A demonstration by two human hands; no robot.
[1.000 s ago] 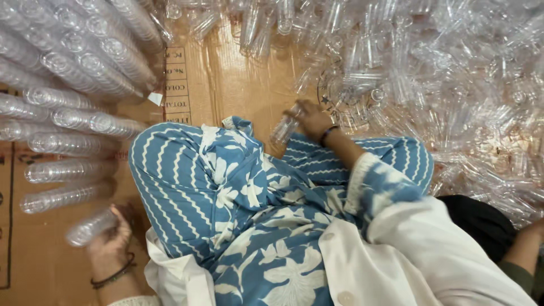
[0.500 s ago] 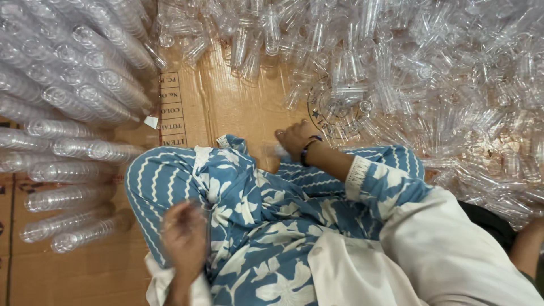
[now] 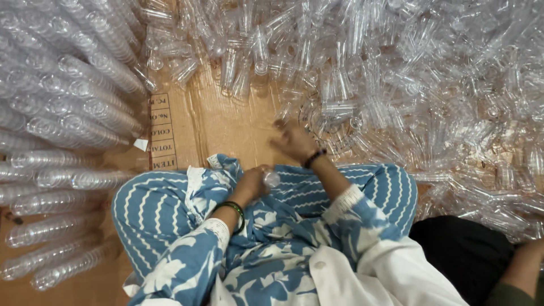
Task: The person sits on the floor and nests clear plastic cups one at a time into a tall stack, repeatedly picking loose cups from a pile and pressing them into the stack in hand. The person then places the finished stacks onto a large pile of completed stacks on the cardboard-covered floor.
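While the left hand (image 3: 250, 184) is closed around a small clear plastic cup (image 3: 271, 179) over the lap, the right hand (image 3: 294, 141) reaches, fingers loose and holding nothing, toward the loose heap of cups (image 3: 396, 85); they look light, thin, slippery, best gripped by the rim.

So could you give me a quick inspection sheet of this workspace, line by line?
Surface: flattened brown cardboard on the floor, printed on one strip.
Job's things: a small clear plastic piece held in the left hand; a loose heap of clear plastic pieces ahead and to the right.
Clutter: long stacked rows of clear pieces lying on the left.
Hands: left hand closed on the piece over the lap; right hand at the heap's edge, blurred, grip unclear.
Cables: nothing seen.
Surroundings: another person's arm at the lower right corner.
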